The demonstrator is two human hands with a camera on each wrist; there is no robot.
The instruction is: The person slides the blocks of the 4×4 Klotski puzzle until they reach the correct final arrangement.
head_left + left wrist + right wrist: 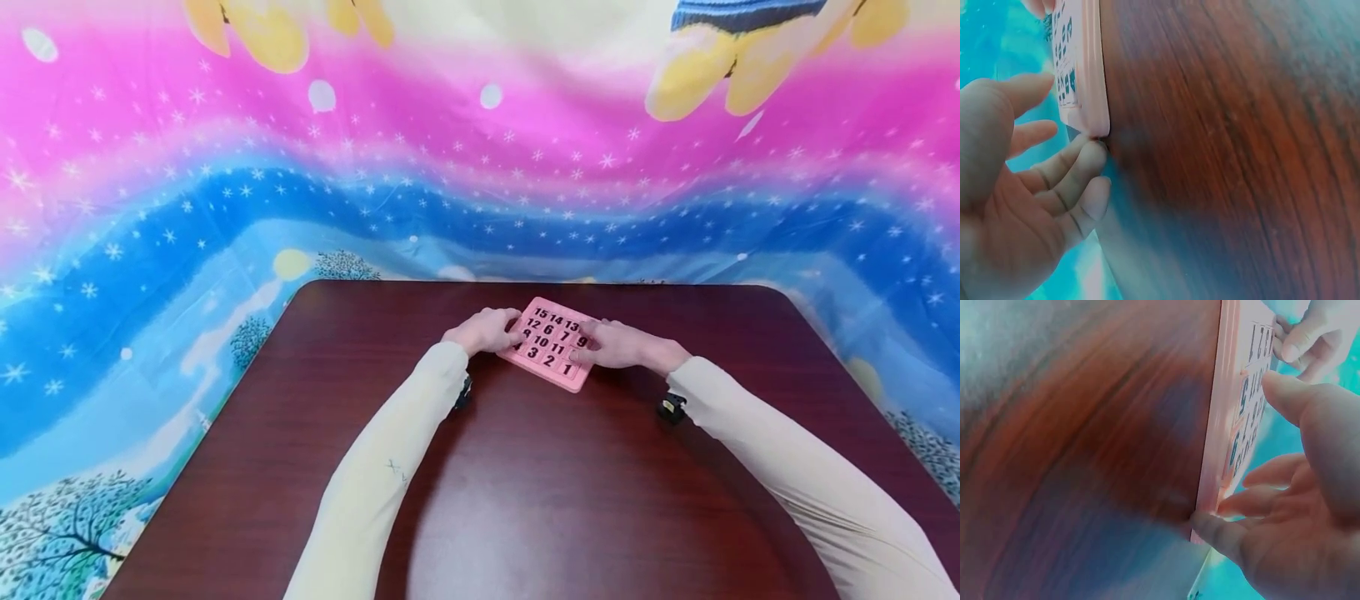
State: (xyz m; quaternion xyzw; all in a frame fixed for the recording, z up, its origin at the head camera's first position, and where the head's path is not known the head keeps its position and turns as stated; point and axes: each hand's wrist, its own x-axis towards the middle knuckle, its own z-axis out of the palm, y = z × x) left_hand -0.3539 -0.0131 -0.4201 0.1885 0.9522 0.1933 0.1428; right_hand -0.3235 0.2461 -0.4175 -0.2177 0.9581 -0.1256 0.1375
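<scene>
A pink sliding number puzzle (546,340) with black numerals lies flat on the dark wooden table, turned at an angle. My left hand (487,330) holds its left side, with fingertips against the frame and the thumb over the tiles near the 8. At the opposite side my right hand (615,343) grips the frame, its thumb lying over a tile beside the 11 and a finger near the 13 and 9. In the left wrist view, fingers (1091,159) touch a frame corner. From the right wrist, the thumb (1285,394) reaches over the numbered face.
The glossy reddish-brown table (517,500) has rounded far corners. Behind it hangs a colourful printed cloth (450,150) in pink and blue. Black wrist devices show at the left sleeve (390,467) and right sleeve (780,467).
</scene>
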